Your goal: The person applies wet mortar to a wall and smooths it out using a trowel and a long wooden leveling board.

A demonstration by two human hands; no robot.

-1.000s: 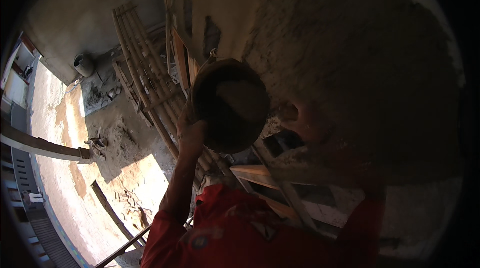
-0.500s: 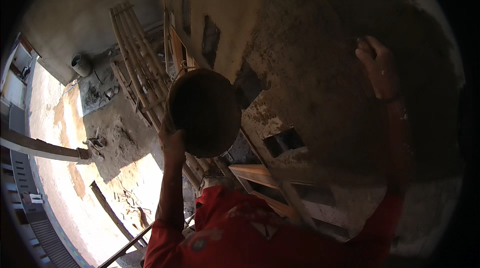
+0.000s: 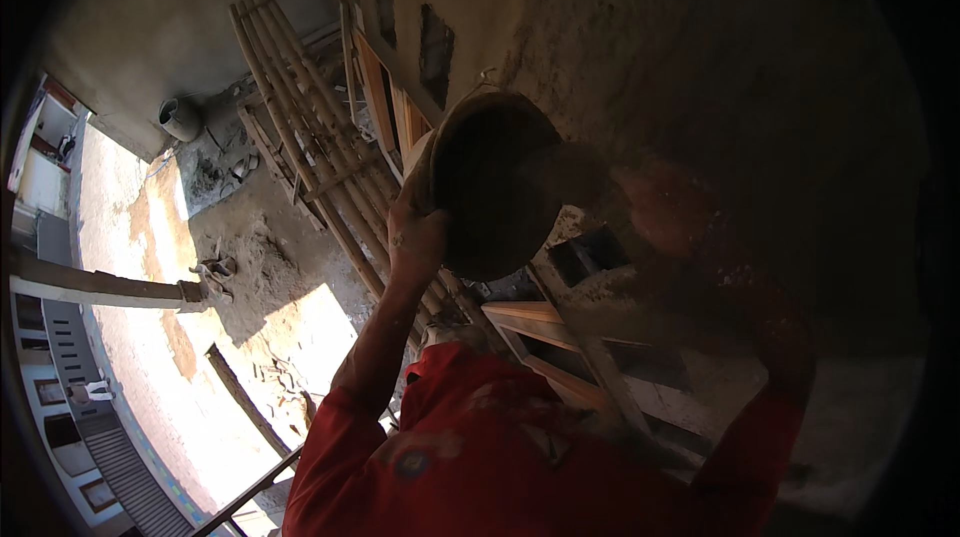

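My left hand (image 3: pixel 415 237) grips the near rim of a round dark pan (image 3: pixel 495 187) and holds it up in front of the rough grey plastered wall (image 3: pixel 700 67). The pan is tilted, and what is inside it is too dark to make out. My right hand (image 3: pixel 590 182) is a blurred shape at the pan's right side, with its red sleeve (image 3: pixel 760 367) running up from the lower right. Whether that hand holds anything is hidden by the blur. Both arms wear a red shirt.
Bamboo poles (image 3: pixel 300 107) lean along the wall to the left. A wooden window frame (image 3: pixel 560 337) sits below the pan. Far below lie sandy ground (image 3: pixel 260 277), a grey cylindrical vessel (image 3: pixel 180 119) and a long beam (image 3: pixel 90 285).
My right hand has come down from the wall to the pan's right side. The pan has shifted right and upward in my left hand.
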